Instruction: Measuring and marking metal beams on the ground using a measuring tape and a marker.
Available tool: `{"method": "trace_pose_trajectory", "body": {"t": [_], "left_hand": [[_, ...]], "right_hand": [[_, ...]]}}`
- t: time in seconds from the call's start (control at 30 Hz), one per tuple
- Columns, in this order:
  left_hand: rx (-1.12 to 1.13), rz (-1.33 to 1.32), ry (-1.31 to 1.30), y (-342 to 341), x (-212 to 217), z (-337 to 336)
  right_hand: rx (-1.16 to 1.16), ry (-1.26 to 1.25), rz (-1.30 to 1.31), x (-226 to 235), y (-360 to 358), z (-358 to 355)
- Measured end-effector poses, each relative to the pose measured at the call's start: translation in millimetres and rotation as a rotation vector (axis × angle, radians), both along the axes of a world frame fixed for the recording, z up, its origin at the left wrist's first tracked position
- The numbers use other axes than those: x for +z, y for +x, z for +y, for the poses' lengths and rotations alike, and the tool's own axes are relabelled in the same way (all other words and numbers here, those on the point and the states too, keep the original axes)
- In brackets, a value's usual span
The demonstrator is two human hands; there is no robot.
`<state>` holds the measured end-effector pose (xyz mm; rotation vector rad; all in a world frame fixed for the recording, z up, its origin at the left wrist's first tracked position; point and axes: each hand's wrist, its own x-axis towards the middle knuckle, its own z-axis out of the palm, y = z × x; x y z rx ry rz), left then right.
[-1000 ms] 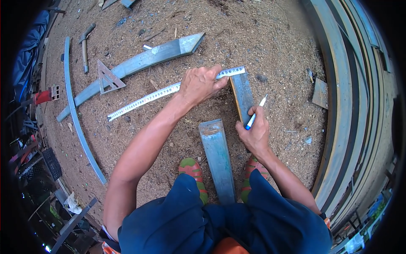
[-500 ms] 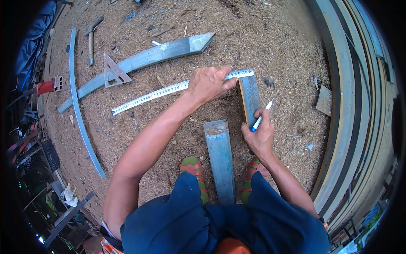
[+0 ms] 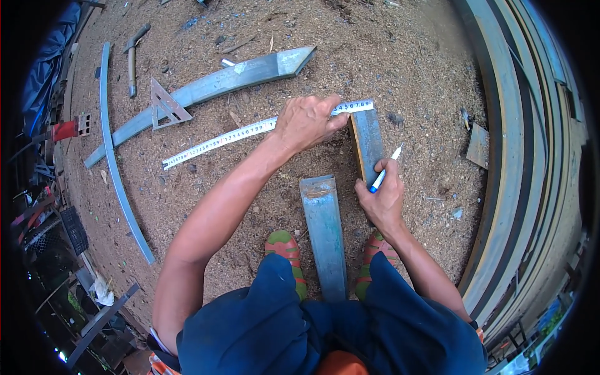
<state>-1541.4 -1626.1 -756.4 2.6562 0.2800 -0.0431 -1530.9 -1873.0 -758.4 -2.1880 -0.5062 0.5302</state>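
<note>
My left hand (image 3: 306, 122) is closed on a white measuring tape (image 3: 244, 132), a flat strip marked with scale figures. The tape stretches from the ground at the left to the upper end of a short metal bar (image 3: 367, 139), and its far end lies across that bar. With a white marker (image 3: 387, 169) between its fingers, blue at one end, my right hand (image 3: 385, 192) also grips the lower part of the bar. A wider metal tube (image 3: 323, 231) lies between my feet, pointing away from me. What my left palm covers is hidden.
Ahead to the left lies a long metal tube (image 3: 225, 78) with a slanted end; a triangular square (image 3: 167, 107) rests on it. A thin metal strip (image 3: 111, 156) crosses its lower end. Beyond is a hammer (image 3: 132, 62). Long metal beams (image 3: 500, 156) line the right side.
Both hands keep their grips, and the tape still lies across the bar's end. The whole view has shifted very slightly.
</note>
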Motion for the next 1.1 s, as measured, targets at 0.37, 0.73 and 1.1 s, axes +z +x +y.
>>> {"method": "trace_pose_trajectory", "body": {"t": [0.37, 0.73, 1.1], "left_hand": [[0.0, 0.008, 0.006, -0.8, -1.0, 1.5], [0.001, 0.001, 0.004, -1.4, -0.4, 2.1], [-0.004, 0.004, 0.025, -0.3, -4.3, 3.3]], "right_hand": [[-0.01, -0.019, -0.005, -2.2, -1.4, 0.8], [-0.001, -0.005, -0.028, -2.1, -0.2, -0.2], [0.002, -0.014, 0.005, -1.6, 0.7, -1.3]]}}
